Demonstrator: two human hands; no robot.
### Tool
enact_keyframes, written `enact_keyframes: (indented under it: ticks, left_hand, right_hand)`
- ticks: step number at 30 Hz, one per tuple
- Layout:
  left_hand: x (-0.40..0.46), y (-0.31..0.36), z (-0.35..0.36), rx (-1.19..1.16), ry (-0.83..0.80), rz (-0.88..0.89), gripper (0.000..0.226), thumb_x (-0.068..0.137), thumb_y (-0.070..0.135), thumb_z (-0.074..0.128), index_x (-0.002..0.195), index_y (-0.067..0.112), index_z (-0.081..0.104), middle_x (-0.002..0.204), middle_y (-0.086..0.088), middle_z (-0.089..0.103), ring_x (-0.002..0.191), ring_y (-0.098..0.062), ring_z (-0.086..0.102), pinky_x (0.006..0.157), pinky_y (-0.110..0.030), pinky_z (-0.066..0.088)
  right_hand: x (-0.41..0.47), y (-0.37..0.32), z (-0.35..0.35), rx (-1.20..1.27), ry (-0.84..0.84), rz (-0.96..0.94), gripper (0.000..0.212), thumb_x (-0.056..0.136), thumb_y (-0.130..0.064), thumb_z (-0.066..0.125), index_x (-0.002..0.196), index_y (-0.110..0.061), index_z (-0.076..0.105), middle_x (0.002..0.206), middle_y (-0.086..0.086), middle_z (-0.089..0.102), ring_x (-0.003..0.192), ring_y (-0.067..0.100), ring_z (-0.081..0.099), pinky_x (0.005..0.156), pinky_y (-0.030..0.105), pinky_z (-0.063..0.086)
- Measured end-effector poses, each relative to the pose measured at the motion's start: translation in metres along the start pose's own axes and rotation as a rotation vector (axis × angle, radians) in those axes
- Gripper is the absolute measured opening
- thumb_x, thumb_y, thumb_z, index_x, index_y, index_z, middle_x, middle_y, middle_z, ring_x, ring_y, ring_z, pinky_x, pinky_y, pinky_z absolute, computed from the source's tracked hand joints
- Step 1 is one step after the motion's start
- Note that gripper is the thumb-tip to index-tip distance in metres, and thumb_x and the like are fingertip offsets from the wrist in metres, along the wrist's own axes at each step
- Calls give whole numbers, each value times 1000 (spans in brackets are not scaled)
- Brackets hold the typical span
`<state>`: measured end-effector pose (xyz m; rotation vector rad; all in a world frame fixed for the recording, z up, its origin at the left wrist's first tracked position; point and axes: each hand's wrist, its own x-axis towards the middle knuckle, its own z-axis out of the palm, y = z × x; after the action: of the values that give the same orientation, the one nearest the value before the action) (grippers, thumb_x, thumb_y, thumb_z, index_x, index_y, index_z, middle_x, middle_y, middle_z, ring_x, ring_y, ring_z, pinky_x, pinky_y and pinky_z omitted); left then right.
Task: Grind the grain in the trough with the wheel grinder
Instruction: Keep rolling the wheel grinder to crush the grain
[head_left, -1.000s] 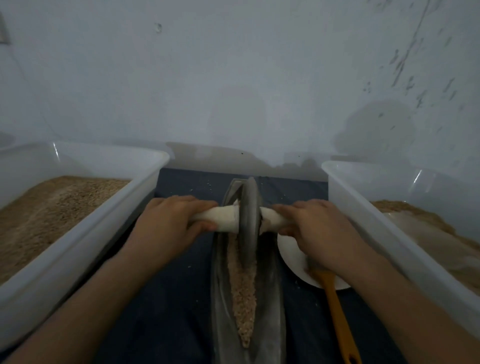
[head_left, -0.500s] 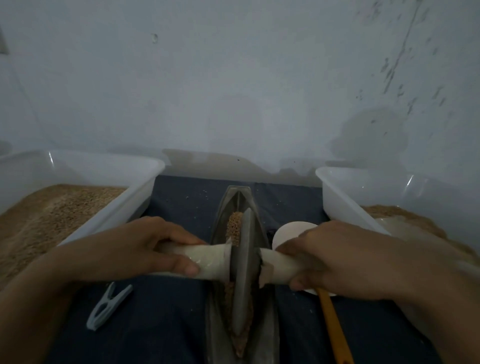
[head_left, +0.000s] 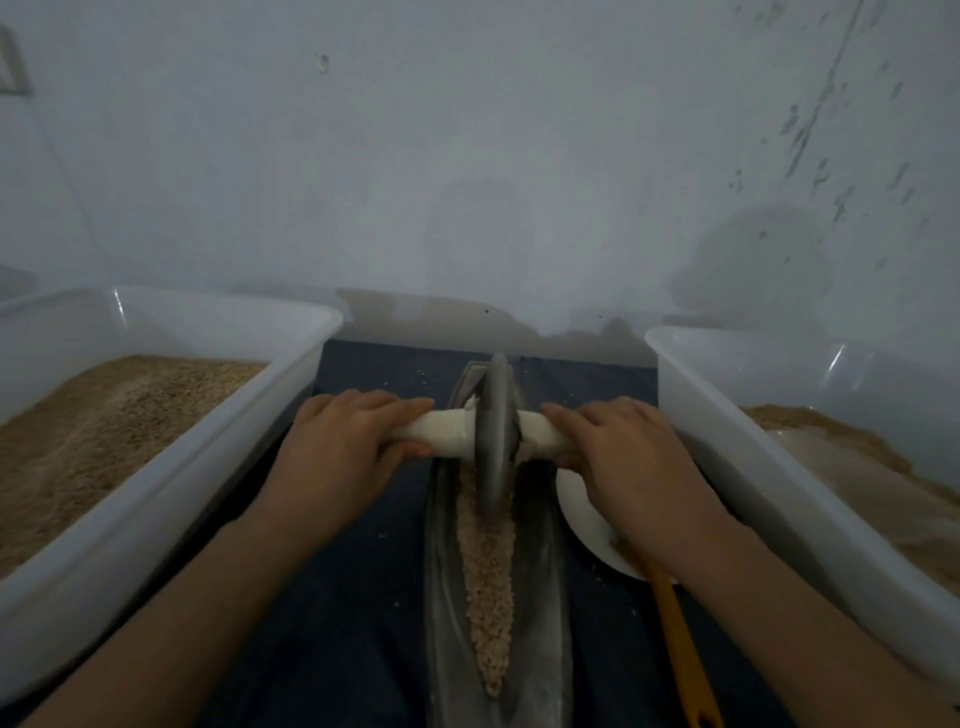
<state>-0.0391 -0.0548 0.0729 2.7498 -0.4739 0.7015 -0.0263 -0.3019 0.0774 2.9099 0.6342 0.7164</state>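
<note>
The wheel grinder (head_left: 497, 436) is standing upright in the trough (head_left: 540, 561), toward its twelve o'clock end. The left hand (head_left: 337, 457) is curling round the pale handle (head_left: 436, 435) at nine o'clock of the wheel; the right hand (head_left: 631, 462) is gripping the other stub at three o'clock. Grain (head_left: 488, 582) is lying along the channel toward six o'clock. White tubs (head_left: 156, 488) are flanking the trough.

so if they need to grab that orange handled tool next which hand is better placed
Right. The right hand sits almost directly above the orange-handled tool beside the white plate; the left hand is across the trough.
</note>
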Motion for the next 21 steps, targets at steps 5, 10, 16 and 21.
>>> enact_keyframes:
  ticks: [5, 10, 16, 21]
  left_hand:
    - [-5, -4, -24, -269, -257, 23, 40, 77, 47, 65, 115, 52, 54, 103, 26, 61, 95, 7, 55, 83, -14, 42]
    - [-10, -6, -51, -530, -588, 102, 38, 72, 67, 57, 110, 59, 57, 103, 29, 65, 94, 7, 61, 80, -13, 46]
    - [-7, 0, -41, -361, -431, 46, 34, 65, 69, 50, 98, 62, 57, 100, 26, 65, 90, 9, 59, 78, -13, 46]
    - [1, 4, -10, -9, -77, 5, 43, 85, 46, 56, 127, 40, 52, 117, 11, 61, 109, -12, 54, 94, -30, 37]
  right_hand:
    - [-3, 0, -41, 40, -277, -156, 34, 92, -39, 51, 125, -34, 47, 109, -5, 59, 102, 15, 54, 82, 27, 31]
    - [-18, 4, -77, 214, -498, -211, 41, 86, -46, 57, 126, -40, 48, 75, -19, 41, 82, 2, 42, 61, 13, 29]
    - [-15, 2, -60, 97, -324, -202, 32, 91, -42, 51, 122, -37, 50, 69, -16, 38, 74, 7, 43, 66, 23, 29]
    - [3, 9, -20, 37, -120, -58, 41, 94, -34, 48, 134, -39, 38, 111, -8, 61, 100, 12, 54, 83, 25, 29]
